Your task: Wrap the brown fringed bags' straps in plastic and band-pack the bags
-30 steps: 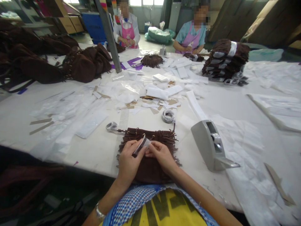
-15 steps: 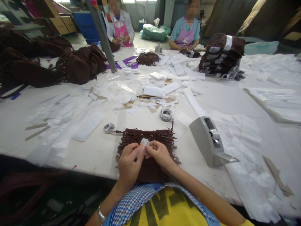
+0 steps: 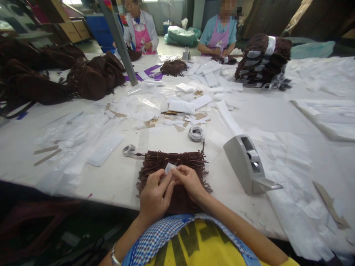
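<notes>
A dark brown fringed bag [image 3: 180,199] lies flat on the table right in front of me, with small metal eyelets along its top. Over its middle, a small piece of white wrapping paper [image 3: 169,168] is pinched between the fingers of my left hand [image 3: 155,190] and my right hand [image 3: 190,181]. What the paper covers is hidden by my fingers. A wrapped ring-shaped piece [image 3: 196,133] sits beyond the bag's upper right corner, and another wrapped piece [image 3: 129,150] is attached at its upper left.
A grey tape dispenser [image 3: 249,166] stands right of the bag. Paper scraps [image 3: 181,107] and thin white sheets [image 3: 294,192] are strewn about. Brown bags [image 3: 94,77] are heaped at left, wrapped fringed bags [image 3: 263,62] stacked at back right. A metal post [image 3: 120,44] rises at left; two people work opposite.
My left hand has shifted its fingers over the white paper, covering more of it. My right hand stays at the paper. The person across at left has moved their hands.
</notes>
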